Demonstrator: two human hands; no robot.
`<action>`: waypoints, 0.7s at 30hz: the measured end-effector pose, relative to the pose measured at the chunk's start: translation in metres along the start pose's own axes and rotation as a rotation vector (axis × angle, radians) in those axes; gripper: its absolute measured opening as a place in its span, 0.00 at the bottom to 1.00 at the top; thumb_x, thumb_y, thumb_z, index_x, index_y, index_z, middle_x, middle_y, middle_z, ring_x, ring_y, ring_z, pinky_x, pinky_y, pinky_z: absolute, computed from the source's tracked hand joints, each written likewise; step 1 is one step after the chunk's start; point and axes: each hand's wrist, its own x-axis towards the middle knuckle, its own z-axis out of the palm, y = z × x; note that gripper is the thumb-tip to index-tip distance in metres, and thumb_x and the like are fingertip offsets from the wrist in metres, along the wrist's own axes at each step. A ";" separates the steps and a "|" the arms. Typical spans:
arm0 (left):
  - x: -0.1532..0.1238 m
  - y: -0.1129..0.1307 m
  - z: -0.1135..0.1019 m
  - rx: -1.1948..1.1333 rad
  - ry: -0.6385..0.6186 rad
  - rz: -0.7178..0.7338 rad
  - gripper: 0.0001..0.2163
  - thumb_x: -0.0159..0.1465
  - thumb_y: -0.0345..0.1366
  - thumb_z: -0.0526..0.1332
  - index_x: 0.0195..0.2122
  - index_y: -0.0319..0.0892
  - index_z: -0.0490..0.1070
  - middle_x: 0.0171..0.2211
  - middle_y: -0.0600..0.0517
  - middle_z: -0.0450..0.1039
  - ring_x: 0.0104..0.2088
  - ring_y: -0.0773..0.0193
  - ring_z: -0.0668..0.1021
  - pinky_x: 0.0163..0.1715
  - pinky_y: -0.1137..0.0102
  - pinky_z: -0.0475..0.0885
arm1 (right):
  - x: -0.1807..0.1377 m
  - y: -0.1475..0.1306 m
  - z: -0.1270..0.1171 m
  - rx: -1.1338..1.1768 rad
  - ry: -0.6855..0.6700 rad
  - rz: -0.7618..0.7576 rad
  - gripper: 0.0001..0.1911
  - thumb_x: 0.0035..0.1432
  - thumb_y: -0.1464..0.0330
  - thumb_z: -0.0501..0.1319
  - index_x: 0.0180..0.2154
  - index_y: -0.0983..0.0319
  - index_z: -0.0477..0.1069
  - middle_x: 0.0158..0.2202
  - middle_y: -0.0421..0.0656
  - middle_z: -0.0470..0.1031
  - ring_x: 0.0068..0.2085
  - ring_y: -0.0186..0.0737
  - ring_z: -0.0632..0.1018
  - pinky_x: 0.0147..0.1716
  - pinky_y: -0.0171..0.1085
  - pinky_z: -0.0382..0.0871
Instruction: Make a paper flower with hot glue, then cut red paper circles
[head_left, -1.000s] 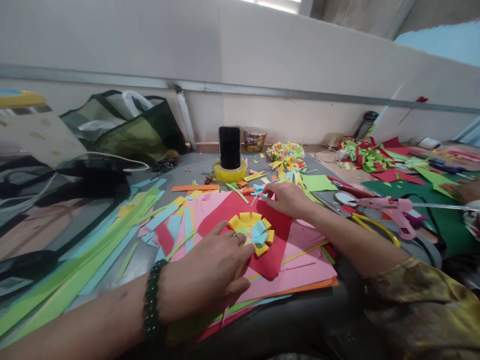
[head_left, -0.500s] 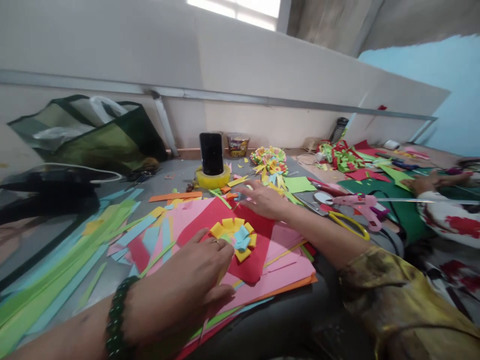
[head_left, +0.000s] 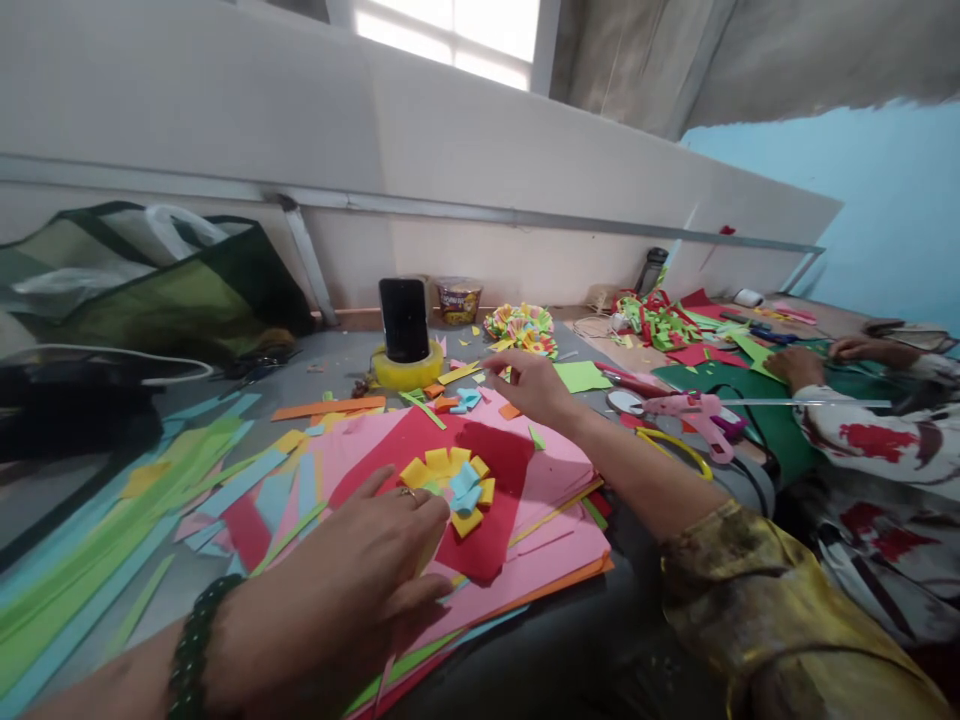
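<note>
On the red sheet (head_left: 480, 555), the yellow-and-blue paper flower (head_left: 465, 485) is lying partly under your left hand (head_left: 349, 565), whose thumb and fingers are resting spread; your right hand (head_left: 534, 388) is hovering, half curled, near the blue paper loops (head_left: 468, 399), and I cannot tell whether it is pinching anything; any hard left-hand pressure is risking crushed petals

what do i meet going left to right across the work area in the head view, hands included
long green strips → left hand → yellow-edged paper flower → right hand → pink glue gun → co-worker's hand
</note>
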 end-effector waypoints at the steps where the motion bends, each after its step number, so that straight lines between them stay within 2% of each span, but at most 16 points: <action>1: 0.002 -0.002 0.000 -0.019 0.034 0.002 0.12 0.64 0.44 0.59 0.44 0.45 0.73 0.43 0.46 0.79 0.42 0.53 0.79 0.44 0.61 0.73 | 0.000 0.000 -0.001 0.085 0.038 0.002 0.10 0.58 0.72 0.61 0.42 0.61 0.78 0.38 0.43 0.81 0.30 0.34 0.75 0.33 0.33 0.69; 3: 0.006 -0.008 0.000 -0.079 0.161 0.000 0.15 0.66 0.45 0.57 0.50 0.46 0.71 0.48 0.46 0.78 0.47 0.53 0.78 0.46 0.61 0.73 | -0.001 -0.002 -0.002 0.218 0.098 -0.014 0.09 0.57 0.71 0.61 0.40 0.62 0.77 0.35 0.42 0.80 0.27 0.31 0.72 0.29 0.32 0.67; 5: 0.012 -0.013 -0.001 -0.157 0.340 -0.051 0.18 0.66 0.48 0.55 0.53 0.46 0.68 0.49 0.45 0.77 0.49 0.52 0.78 0.47 0.60 0.74 | -0.007 -0.009 -0.002 0.289 0.110 -0.065 0.08 0.57 0.70 0.62 0.39 0.63 0.77 0.33 0.41 0.80 0.25 0.30 0.70 0.27 0.31 0.66; 7: 0.017 -0.017 -0.004 -0.238 0.497 -0.132 0.23 0.64 0.52 0.56 0.55 0.44 0.67 0.48 0.44 0.76 0.46 0.52 0.78 0.44 0.59 0.75 | -0.016 -0.020 0.001 0.319 0.097 -0.158 0.06 0.58 0.69 0.62 0.38 0.62 0.76 0.34 0.41 0.79 0.24 0.29 0.69 0.26 0.31 0.67; 9: 0.021 -0.019 -0.007 -0.301 0.568 -0.181 0.26 0.61 0.55 0.57 0.54 0.42 0.67 0.45 0.44 0.77 0.42 0.52 0.79 0.41 0.59 0.76 | -0.027 -0.032 0.005 0.331 0.074 -0.311 0.05 0.60 0.69 0.62 0.38 0.61 0.75 0.35 0.41 0.79 0.25 0.29 0.70 0.27 0.31 0.68; 12: 0.023 -0.018 -0.009 -0.379 0.487 -0.139 0.19 0.62 0.50 0.56 0.46 0.44 0.73 0.40 0.47 0.80 0.37 0.55 0.80 0.39 0.61 0.77 | -0.042 -0.047 0.011 0.310 0.049 -0.565 0.06 0.63 0.70 0.59 0.38 0.61 0.75 0.34 0.43 0.79 0.30 0.33 0.75 0.32 0.33 0.72; 14: 0.023 -0.015 -0.010 -0.429 0.423 -0.102 0.15 0.63 0.46 0.54 0.40 0.46 0.75 0.38 0.50 0.82 0.37 0.57 0.81 0.40 0.64 0.76 | -0.047 -0.053 0.013 0.275 0.044 -0.650 0.07 0.65 0.71 0.57 0.39 0.60 0.74 0.34 0.44 0.79 0.34 0.36 0.77 0.36 0.35 0.74; 18: 0.020 -0.011 -0.014 -0.451 0.407 -0.145 0.14 0.61 0.44 0.52 0.29 0.46 0.75 0.27 0.53 0.81 0.30 0.58 0.81 0.35 0.66 0.76 | -0.048 -0.054 0.014 0.283 0.070 -0.632 0.05 0.64 0.69 0.59 0.40 0.59 0.73 0.36 0.44 0.81 0.37 0.37 0.78 0.40 0.38 0.75; 21: 0.020 -0.009 -0.018 -0.459 0.434 -0.187 0.14 0.60 0.46 0.52 0.27 0.47 0.74 0.26 0.53 0.81 0.29 0.58 0.81 0.34 0.66 0.76 | -0.046 -0.053 0.013 0.410 0.035 -0.531 0.06 0.63 0.68 0.61 0.41 0.61 0.73 0.37 0.44 0.81 0.36 0.35 0.78 0.37 0.36 0.75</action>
